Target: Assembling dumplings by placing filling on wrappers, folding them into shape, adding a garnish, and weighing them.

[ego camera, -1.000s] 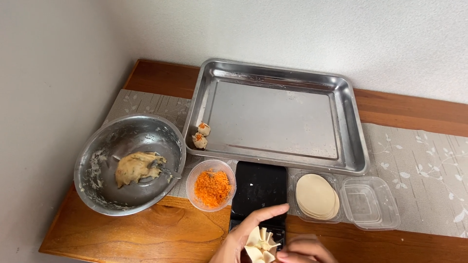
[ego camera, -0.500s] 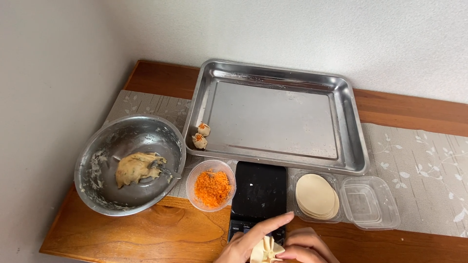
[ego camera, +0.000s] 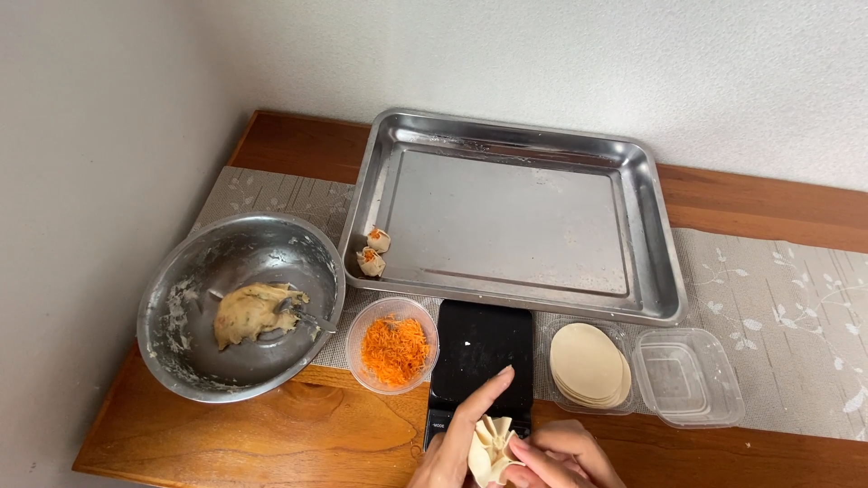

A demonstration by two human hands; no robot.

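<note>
At the bottom edge, my left hand (ego camera: 457, 447) cups a pleated pale dumpling wrapper (ego camera: 489, 445), index finger stretched up over the black scale (ego camera: 479, 352). My right hand (ego camera: 561, 456) pinches the same wrapper from the right. Two finished dumplings topped with orange shreds (ego camera: 371, 251) sit in the near left corner of the steel tray (ego camera: 651, 235). A steel bowl (ego camera: 181, 271) at the left holds a lump of beige filling (ego camera: 253, 310). A small clear cup of shredded carrot (ego camera: 393, 346) stands beside the scale.
A clear tub with a stack of round wrappers (ego camera: 586, 363) lies right of the scale, its empty lid (ego camera: 687, 375) beside it. A patterned grey runner (ego camera: 787, 298) covers the wooden table (ego camera: 271, 429). White walls close the left and back.
Both hands have shifted slightly up and turned the wrapper, whose pleats now open toward the left. My left index finger reaches higher over the scale.
</note>
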